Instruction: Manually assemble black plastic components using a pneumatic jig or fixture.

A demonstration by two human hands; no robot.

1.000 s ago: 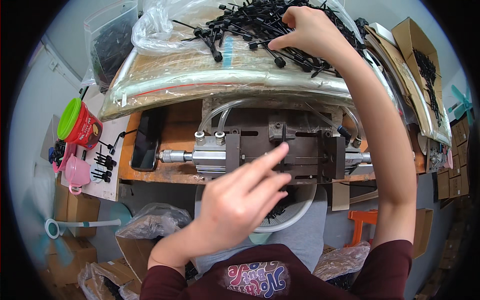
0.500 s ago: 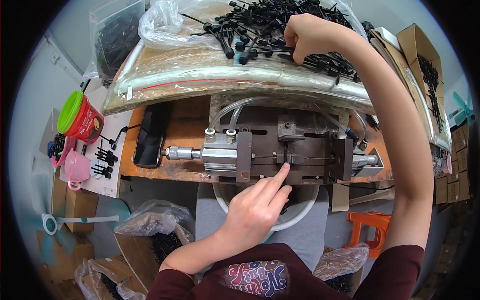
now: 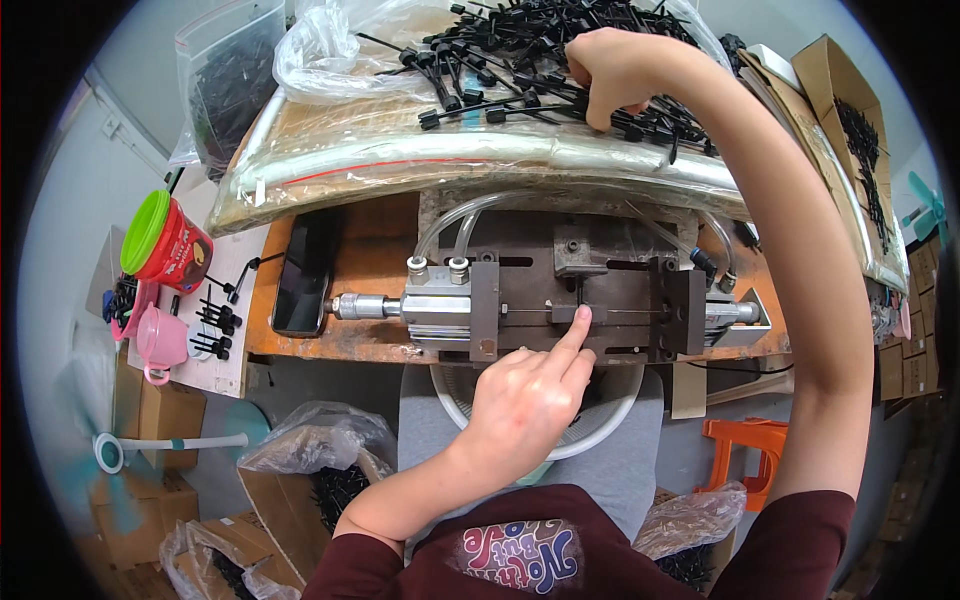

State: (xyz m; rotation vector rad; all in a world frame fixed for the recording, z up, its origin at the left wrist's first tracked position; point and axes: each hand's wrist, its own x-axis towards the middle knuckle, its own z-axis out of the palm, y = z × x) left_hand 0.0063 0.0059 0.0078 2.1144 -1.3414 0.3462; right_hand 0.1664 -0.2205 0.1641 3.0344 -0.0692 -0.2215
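Observation:
My left hand (image 3: 528, 402) reaches over the front of a metal clamping fixture (image 3: 520, 335). Its index finger is stretched out, the tip touching a small dark block (image 3: 565, 314) at the fixture's middle; the other fingers are partly bent and the thumb is hidden. A thin black stem stands behind the fingertip. Farther back, my right hand (image 3: 625, 75) is curled down into a heap of black plastic parts with thin stems (image 3: 520, 40). Its thumb and fingers close together there, but the parts and the hand itself hide what lies between them.
Clear air hoses (image 3: 470, 215) arch behind the fixture. A phone (image 3: 303, 275) lies left of it, near a red tub with a green rim (image 3: 170, 245) and a pink cup (image 3: 162, 340). Below is a white basket (image 3: 600, 430); an orange stool (image 3: 740, 455) stands at right.
My left index fingertip has moved forward onto the small block. My right hand stays at the heap, where some stemmed parts to its left have shifted and lie differently.

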